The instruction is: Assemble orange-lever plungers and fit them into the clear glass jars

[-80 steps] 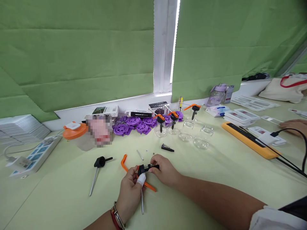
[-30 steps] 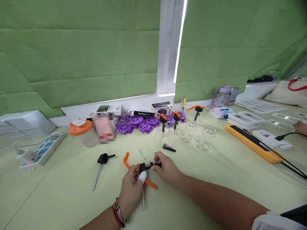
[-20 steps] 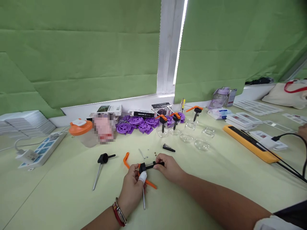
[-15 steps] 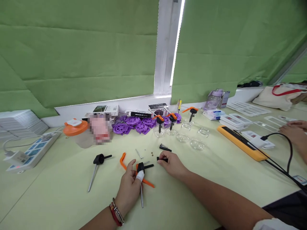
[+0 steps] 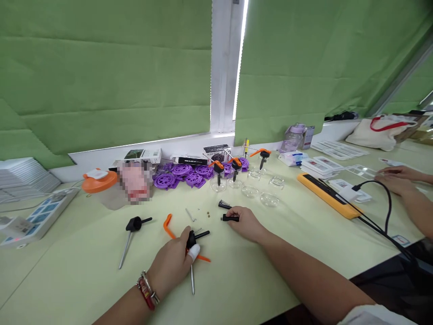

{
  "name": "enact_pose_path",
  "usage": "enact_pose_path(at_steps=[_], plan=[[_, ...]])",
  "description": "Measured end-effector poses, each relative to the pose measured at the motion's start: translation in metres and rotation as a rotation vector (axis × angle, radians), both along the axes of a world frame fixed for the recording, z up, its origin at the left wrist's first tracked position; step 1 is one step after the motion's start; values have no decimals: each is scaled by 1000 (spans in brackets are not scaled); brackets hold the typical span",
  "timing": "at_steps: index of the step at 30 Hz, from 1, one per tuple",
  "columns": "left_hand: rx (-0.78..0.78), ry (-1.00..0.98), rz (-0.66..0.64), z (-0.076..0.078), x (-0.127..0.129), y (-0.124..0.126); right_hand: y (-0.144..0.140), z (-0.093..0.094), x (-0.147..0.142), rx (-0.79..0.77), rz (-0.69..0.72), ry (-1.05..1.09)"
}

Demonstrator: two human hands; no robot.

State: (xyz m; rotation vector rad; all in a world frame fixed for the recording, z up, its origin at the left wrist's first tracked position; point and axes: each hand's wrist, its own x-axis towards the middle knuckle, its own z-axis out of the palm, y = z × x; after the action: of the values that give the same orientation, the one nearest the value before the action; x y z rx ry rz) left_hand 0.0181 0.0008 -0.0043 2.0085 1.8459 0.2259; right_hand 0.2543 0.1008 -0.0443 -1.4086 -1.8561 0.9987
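Note:
My left hand [image 5: 174, 253], a white wrap on one fingertip, is closed round a black plastic joint [image 5: 191, 238] fitted with a metal rod [image 5: 192, 280]. An orange bent arm [image 5: 168, 225] lies beneath that hand. To the right, my right hand [image 5: 246, 222] pinches a small black oblong piece [image 5: 230, 218] low over the table. Just behind it lies a black comb-like piece [image 5: 224, 204]. A small metal hex key [image 5: 190, 214] and tiny brownish parts [image 5: 208, 214] rest between the hands. Further left is another black joint with a rod [image 5: 134, 223].
Purple wheel-like parts [image 5: 182, 170] are piled at the back, beside assembled orange-and-black pieces [image 5: 236, 163] and clear plastic cups [image 5: 269, 199]. A power strip [image 5: 43, 216] lies left, a yellow-orange bar with cables [image 5: 328, 195] right. Another person's hands [image 5: 394, 180] work at far right.
The view has shifted slightly to the right. My left hand's fingers have closed further round the black joint. My right hand still pinches the small black piece, now nearer the comb-like piece.

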Motion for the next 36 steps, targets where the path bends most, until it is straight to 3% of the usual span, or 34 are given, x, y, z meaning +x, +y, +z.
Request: enact_pose_path(at_steps=[6,11,14,19,31,36], plan=[[117,395,-63,22,14,2,3,-3,5,-6,26,17],[292,473,-169,38,52,33,6,-4,9,-26,52,32],[253,450,-298,35,74,60,7,-3,10,-18,69,64],[132,443,-350,19,87,87,7,-4,10,-20,81,84],[160,484,-346,14,79,86,11,9,25,-13,59,11],[182,490,-336,17,73,85,9,6,19,115,57,-112]])
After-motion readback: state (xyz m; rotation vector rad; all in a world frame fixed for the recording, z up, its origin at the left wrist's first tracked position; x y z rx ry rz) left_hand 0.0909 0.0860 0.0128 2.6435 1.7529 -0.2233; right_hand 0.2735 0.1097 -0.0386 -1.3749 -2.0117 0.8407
